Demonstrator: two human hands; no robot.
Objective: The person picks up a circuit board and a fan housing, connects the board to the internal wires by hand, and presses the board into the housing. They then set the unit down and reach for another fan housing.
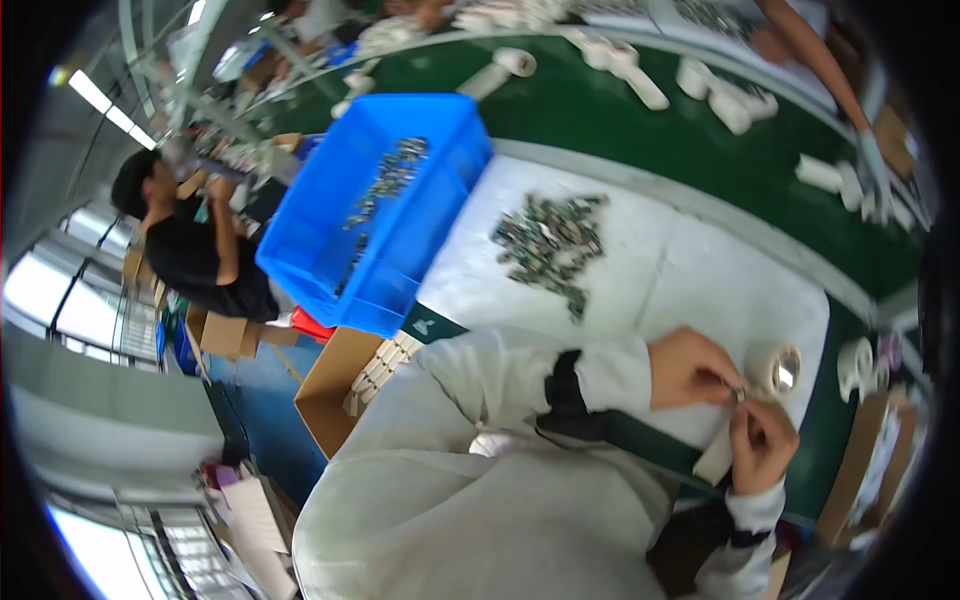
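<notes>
Over the near right part of a white work mat (690, 290), my left hand (692, 370) and my right hand (765, 445) meet at the fingertips. Both pinch a tiny part (738, 394), metallic-looking and too small to name. Just beyond my fingers lies a white plastic housing (775, 370) with a round head and a shiny centre. A white handle-like piece (713, 457) shows beside my right hand; whether it joins the housing is hidden. Farther left on the mat is a heap of small green and silver parts (552, 248), resembling little circuit boards.
A blue bin (440, 260) with more small parts stands left of the mat. Beyond runs a green conveyor belt (560, 110) bearing white housings (725, 95). A co-worker's arm (825, 65) reaches in at far right. Cardboard boxes (335, 390) flank me; another person (205, 235) stands left.
</notes>
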